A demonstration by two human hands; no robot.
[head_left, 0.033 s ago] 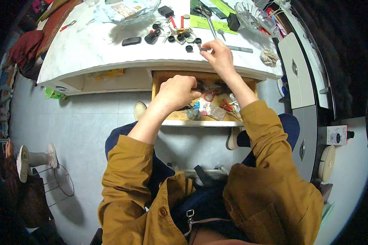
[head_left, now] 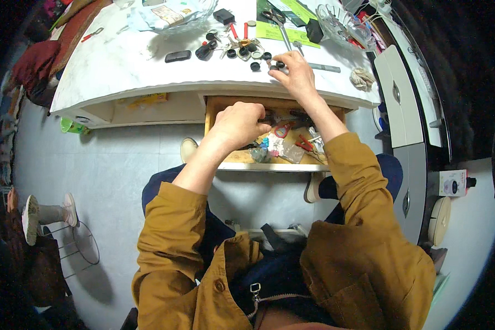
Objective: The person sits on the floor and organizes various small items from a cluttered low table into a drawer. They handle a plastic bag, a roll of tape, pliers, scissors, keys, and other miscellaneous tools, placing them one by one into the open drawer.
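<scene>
My right hand (head_left: 296, 76) is over the table's front edge with thumb and forefinger apart. Between their tips a small black round cap (head_left: 274, 67) rests on the white tabletop. A second black cap (head_left: 255, 66) lies just to the left, with several more among keys (head_left: 242, 49) behind it. My left hand (head_left: 239, 124) is above the pulled-out wooden drawer (head_left: 236, 165), its fingers curled; a dark thing shows at its fingertips, too hidden to name. In the drawer lie red-handled pliers (head_left: 303, 143), a red ring-shaped piece (head_left: 282, 130) and small plastic bags (head_left: 292, 153).
On the table (head_left: 115, 66) are scissors (head_left: 280, 27), a grey flat bar (head_left: 324, 67), a crumpled cloth (head_left: 361, 78), a black fob (head_left: 178, 56) and a clear plastic bowl (head_left: 341, 27). A cabinet (head_left: 401, 99) stands at the right. A green bin (head_left: 71, 126) is under the table's left end.
My right thumb and forefinger have parted, letting go of the black cap, and another cap shows behind it. My left hand has not visibly moved.
</scene>
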